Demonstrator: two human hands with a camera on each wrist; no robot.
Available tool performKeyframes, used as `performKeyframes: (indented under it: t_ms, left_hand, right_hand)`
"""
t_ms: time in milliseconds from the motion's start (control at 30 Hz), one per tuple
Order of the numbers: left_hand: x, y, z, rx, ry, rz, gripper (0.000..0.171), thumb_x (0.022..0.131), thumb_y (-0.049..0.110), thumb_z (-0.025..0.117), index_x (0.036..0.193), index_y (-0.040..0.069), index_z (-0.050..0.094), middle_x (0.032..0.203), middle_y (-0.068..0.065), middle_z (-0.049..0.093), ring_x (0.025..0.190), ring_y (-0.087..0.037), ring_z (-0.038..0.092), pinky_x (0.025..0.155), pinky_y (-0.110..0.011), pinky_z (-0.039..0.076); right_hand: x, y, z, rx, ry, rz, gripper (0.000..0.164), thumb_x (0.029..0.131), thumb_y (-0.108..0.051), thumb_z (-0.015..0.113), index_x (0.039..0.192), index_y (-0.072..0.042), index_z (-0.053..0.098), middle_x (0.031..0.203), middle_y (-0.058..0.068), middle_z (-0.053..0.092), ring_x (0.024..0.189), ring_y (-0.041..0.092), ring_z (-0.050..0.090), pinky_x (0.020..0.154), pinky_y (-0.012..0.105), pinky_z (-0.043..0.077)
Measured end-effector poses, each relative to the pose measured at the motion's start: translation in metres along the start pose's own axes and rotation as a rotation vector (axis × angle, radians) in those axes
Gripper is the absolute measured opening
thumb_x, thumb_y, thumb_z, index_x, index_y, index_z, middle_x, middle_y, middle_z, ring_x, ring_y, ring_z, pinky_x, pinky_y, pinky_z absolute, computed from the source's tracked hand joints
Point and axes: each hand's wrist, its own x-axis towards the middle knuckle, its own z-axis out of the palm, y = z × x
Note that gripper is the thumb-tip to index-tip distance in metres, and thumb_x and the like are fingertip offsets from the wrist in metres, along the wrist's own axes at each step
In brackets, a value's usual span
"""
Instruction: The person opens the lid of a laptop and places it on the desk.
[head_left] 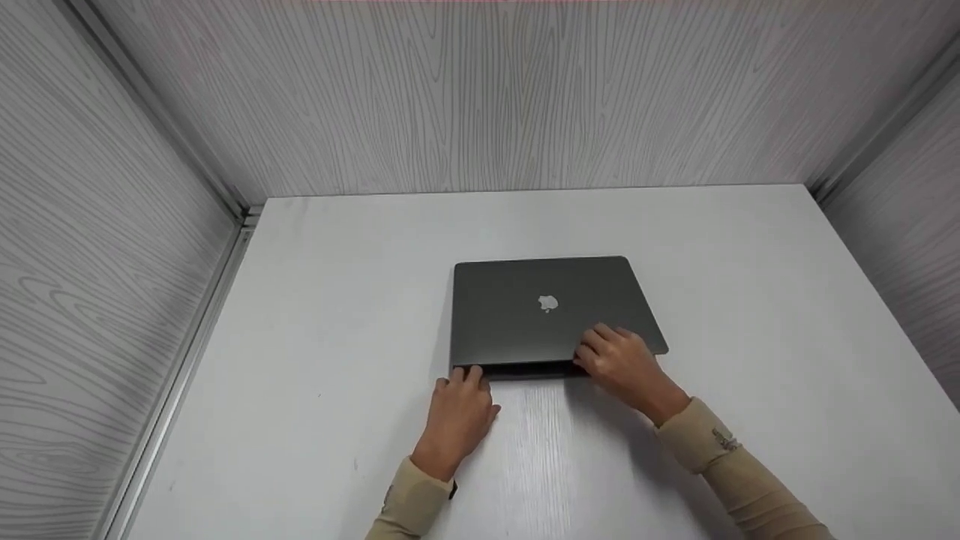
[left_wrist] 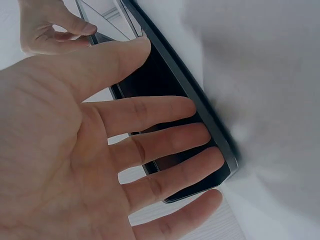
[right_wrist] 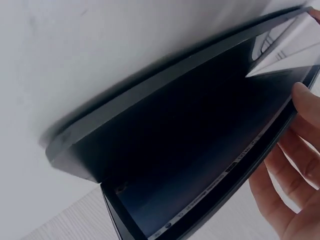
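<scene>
Wood-grain panels behind and beside one white bench. One dark laptop, partly raised lid, roughly midway between bench's side edges, well in from back edge. Right hand: pinching lid's front edge. Left hand: fingers extended, gripping nothing, at laptop's front left corner.

The left hand fills the view from seven to ten o'clock, palm to the camera, its fingers straight and spread, their tips between two and five o'clock, the thumb tip near twelve. Behind them a dark laptop, partly open, slants from twelve o'clock to four. At ten o'clock the right hand pinches its lid's edge. The white tabletop lies toward three.
</scene>
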Motion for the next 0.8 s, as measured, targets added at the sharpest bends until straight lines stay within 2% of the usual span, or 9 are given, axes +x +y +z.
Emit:
performKeyframes:
  t_ms: [133,233,367,433,533,800]
  left_hand:
    - [-0.001,0.0,-0.001,-0.006,0.009,0.003,0.036,0.079,0.038,0.087,0.09,0.005,0.079,0.099,-0.007,0.065,0.085,-0.024,0.064,0.066,-0.037,0.055]
    - [-0.001,0.0,-0.002,-0.013,0.011,0.004,0.037,0.08,0.038,0.087,0.092,0.004,0.079,0.097,-0.007,0.065,0.084,-0.024,0.064,0.064,-0.037,0.054]
    - [0.0,-0.001,-0.003,-0.019,0.002,-0.005,0.039,0.081,0.039,0.086,0.096,0.005,0.078,0.098,-0.006,0.066,0.085,-0.024,0.064,0.064,-0.037,0.055]
    - [0.0,-0.001,-0.002,-0.017,-0.009,-0.008,0.04,0.081,0.04,0.085,0.098,0.005,0.077,0.099,-0.006,0.066,0.086,-0.024,0.064,0.065,-0.037,0.055]
    - [0.0,0.0,-0.001,-0.015,-0.023,-0.006,0.04,0.083,0.041,0.084,0.098,0.004,0.078,0.1,-0.006,0.065,0.086,-0.024,0.064,0.065,-0.037,0.054]
    - [-0.001,0.0,0.004,-0.018,-0.029,-0.008,0.041,0.084,0.041,0.083,0.099,0.003,0.078,0.102,-0.007,0.066,0.087,-0.024,0.063,0.067,-0.037,0.054]
  right_hand:
    - [-0.001,0.001,0.0,0.021,-0.008,-0.069,0.021,0.071,0.006,0.086,0.08,0.0,0.068,0.082,0.011,0.062,0.072,0.024,0.061,0.056,0.034,0.055]
    - [-0.003,0.003,0.0,0.029,-0.006,-0.088,0.025,0.068,0.01,0.087,0.08,0.001,0.068,0.082,0.011,0.063,0.072,0.024,0.06,0.059,0.034,0.056]
    - [-0.009,0.008,-0.002,0.035,-0.011,-0.083,0.025,0.067,0.012,0.086,0.081,0.002,0.068,0.082,0.012,0.063,0.073,0.025,0.06,0.06,0.035,0.056]
    - [-0.013,0.011,-0.005,0.039,-0.025,-0.079,0.02,0.072,0.013,0.083,0.081,0.003,0.068,0.082,0.013,0.063,0.072,0.026,0.061,0.06,0.037,0.056]
    - [-0.02,0.016,-0.008,0.037,-0.04,-0.073,0.018,0.074,0.013,0.081,0.082,0.005,0.068,0.083,0.015,0.063,0.074,0.028,0.061,0.062,0.039,0.056]
    - [-0.036,0.027,-0.016,0.045,-0.028,-0.051,0.025,0.067,0.014,0.084,0.084,0.005,0.068,0.084,0.017,0.063,0.075,0.03,0.061,0.064,0.04,0.056]
